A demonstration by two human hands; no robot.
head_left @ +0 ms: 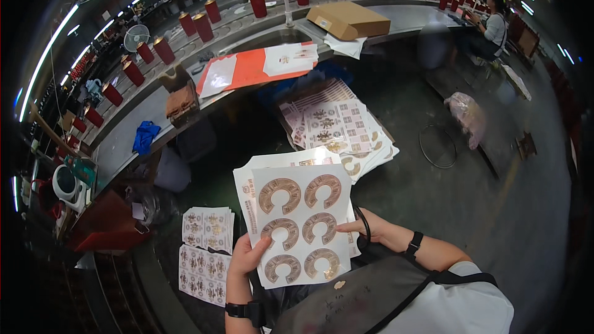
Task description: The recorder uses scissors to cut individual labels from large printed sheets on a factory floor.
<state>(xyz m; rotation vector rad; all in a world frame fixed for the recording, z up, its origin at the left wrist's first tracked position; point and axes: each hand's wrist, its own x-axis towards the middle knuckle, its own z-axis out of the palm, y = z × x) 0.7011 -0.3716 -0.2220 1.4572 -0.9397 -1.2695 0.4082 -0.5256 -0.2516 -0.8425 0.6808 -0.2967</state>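
Observation:
I hold a stack of white label sheets (301, 219) printed with gold C-shaped stickers, in front of my lap. My left hand (246, 255) grips the stack's lower left corner, thumb on top. My right hand (366, 226) holds the right edge, fingers partly behind the sheets. A further sheet (272, 164) sticks out behind the top one. Both wrists wear dark bands.
More sticker sheets lie stacked ahead (337, 127) and at lower left (207, 229). A curved steel counter (408, 15) carries red cylinders (258, 4), taps, a cardboard box (349, 20) and orange sheets (247, 68). Another person (493, 25) sits far right. A pink bag (465, 114) lies on the floor.

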